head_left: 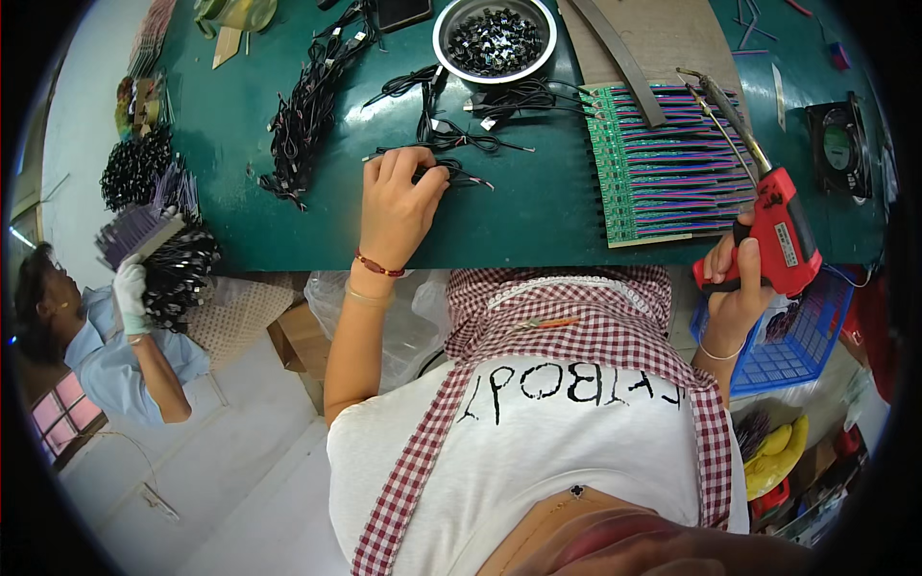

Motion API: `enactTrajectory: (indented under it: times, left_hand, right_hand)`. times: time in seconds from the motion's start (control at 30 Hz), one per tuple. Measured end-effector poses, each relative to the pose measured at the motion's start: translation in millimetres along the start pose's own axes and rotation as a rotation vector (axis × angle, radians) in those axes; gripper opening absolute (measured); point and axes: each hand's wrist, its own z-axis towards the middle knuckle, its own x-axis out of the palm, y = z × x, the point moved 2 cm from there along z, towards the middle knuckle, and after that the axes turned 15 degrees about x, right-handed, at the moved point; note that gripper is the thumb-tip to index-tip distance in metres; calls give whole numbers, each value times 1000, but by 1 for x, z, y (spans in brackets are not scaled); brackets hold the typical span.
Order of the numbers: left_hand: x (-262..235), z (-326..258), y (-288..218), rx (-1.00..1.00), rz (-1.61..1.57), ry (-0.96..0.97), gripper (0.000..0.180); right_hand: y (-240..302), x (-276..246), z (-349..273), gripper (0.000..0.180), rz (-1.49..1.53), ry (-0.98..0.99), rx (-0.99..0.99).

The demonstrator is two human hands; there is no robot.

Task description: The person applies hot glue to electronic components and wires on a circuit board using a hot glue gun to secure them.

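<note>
My left hand (401, 197) rests on the green table with its fingers curled over a coiled black cable (451, 176). The cable's bare-looking end sticks out to the right. In my right hand (738, 278) is a red soldering gun (783, 230), its metal tip angled up and left over the right side of a green circuit board panel (619, 182). Rows of thin coloured wires run rightward from the panel. Beyond my left hand lie more black cables (432, 110), and others (523, 99) reach toward the panel's upper left corner.
A metal bowl (439, 43) of small black parts stands at the back. Left of it lies a heap of black cables (312, 106). A grey strip (619, 58) crosses the panel's top. A small black fan (838, 149) stands at right. A gloved co-worker (130, 298) handles wires at far left.
</note>
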Motion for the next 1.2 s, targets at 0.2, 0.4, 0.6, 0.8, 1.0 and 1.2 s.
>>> enactTrajectory:
  times: [0.2, 0.4, 0.6, 0.8, 1.0, 1.2]
  left_hand:
    - [0, -10, 14, -115, -370, -492, 6]
    - [-12, 31, -16, -155, -721, -452, 7]
    - [-21, 56, -74, -105, -1110, -385, 5]
    - [-23, 67, -100, -4, -1128, -248, 3]
    - [-24, 69, -104, 85, -975, -230, 3]
    - [-22, 71, -113, 71, -947, -306, 2]
  right_hand:
    - [9, 15, -5, 27, 73, 33, -4]
    - [11, 49, -3, 29, 176, 29, 212]
    - [9, 82, 1, 27, -82, 124, 167]
    - [7, 83, -1, 18, -216, 157, 166]
    - [7, 82, -4, 16, -252, 162, 62]
    - [3, 76, -2, 18, -397, 94, -12]
